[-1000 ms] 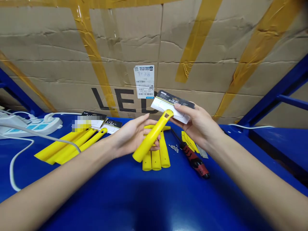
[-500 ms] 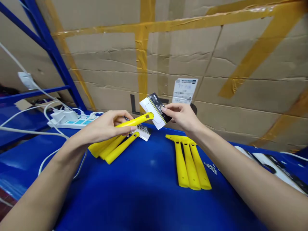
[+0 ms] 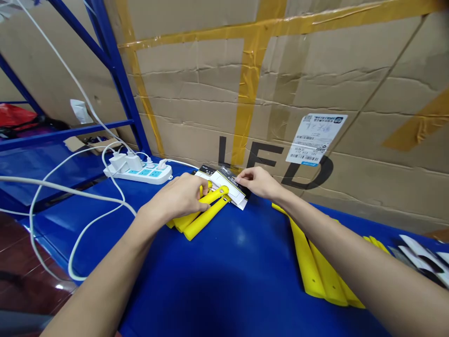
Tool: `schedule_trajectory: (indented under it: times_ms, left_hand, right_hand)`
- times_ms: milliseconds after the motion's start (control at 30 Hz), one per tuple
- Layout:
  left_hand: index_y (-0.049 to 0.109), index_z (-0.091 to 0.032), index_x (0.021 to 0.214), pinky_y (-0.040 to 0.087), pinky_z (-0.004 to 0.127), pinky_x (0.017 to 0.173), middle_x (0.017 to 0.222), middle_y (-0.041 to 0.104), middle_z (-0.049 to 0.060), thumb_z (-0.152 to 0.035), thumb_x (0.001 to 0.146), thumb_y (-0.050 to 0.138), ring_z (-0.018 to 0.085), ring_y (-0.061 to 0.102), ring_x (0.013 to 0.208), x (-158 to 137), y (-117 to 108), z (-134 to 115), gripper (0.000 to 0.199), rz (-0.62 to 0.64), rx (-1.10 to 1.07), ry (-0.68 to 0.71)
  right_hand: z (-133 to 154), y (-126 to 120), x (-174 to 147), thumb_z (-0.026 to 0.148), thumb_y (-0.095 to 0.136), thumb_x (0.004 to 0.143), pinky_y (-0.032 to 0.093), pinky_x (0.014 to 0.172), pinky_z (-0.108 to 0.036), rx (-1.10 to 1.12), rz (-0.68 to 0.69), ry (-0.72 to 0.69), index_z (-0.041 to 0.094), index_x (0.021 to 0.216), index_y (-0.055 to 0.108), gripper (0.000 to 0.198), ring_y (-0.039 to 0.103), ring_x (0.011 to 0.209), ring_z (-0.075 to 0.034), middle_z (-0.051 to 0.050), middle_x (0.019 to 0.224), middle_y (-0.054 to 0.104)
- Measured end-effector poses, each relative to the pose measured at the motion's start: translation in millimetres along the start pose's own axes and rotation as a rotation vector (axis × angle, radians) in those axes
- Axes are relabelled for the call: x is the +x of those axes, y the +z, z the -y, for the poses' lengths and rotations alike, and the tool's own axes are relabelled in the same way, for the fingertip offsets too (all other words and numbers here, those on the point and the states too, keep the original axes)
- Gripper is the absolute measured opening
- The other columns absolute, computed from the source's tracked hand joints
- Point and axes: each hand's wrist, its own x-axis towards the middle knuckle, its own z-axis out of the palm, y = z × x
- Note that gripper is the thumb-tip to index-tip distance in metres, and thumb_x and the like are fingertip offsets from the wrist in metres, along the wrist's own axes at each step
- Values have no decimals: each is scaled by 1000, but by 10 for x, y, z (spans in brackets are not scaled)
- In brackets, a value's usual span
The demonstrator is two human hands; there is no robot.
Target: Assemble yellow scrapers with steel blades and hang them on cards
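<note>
My left hand (image 3: 185, 199) is low over a small pile of yellow plastic handles, its fingers curled round the upper handle (image 3: 214, 194). A second yellow handle (image 3: 206, 219) lies alongside on the blue surface. Attached at the handle's holed end is a black-and-white printed card (image 3: 228, 184), which rests over other cards. My right hand (image 3: 257, 181) pinches the black edge of this card between thumb and fingers. Part of the pile is hidden under my left hand.
More yellow T-shaped handles (image 3: 315, 267) lie on the blue table (image 3: 224, 281), partly behind my right forearm. A white power strip (image 3: 150, 174) with plugs and loose cables (image 3: 84, 224) is at the left. A large taped cardboard box (image 3: 196, 103) stands behind.
Both hands have lowered the yellow handle and its card from the air onto the pile. The view has shifted left, so things appear farther right.
</note>
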Motion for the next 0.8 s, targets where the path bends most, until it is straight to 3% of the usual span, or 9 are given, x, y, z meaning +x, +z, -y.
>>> schedule_trajectory:
  times_ms: [267,467,600,800]
  left_hand:
    - [60,-22,87,39,34,63,87,67,7,-41,74,70,25,61,77,17,139,-96,25,-35,39,101]
    - [52,-21,83,42,37,71,93,63,9,-33,85,58,27,59,85,15,201,-286,13,-87,51,182]
    - [51,-21,80,43,37,74,89,61,8,-34,90,55,25,59,83,18,196,-370,16,-131,38,199]
    - [56,-20,88,45,37,76,95,62,10,-35,92,53,27,60,88,37,216,-434,16,-159,72,203]
  right_hand:
    - [-137,154,-58,34,66,87,45,69,-30,-47,-95,-44,18,94,69,17,63,77,-18,-7,87,73]
    - [-161,73,-181,33,68,86,47,72,-30,-37,-82,-108,19,95,68,17,64,77,-17,-6,89,74]
    - [-135,18,-268,30,65,88,48,76,-31,-29,-113,-130,19,100,67,16,65,81,-18,-6,93,74]
    - [-137,-250,-471,31,60,90,49,74,-31,-8,-160,-138,20,94,66,13,65,78,-18,-4,88,73]
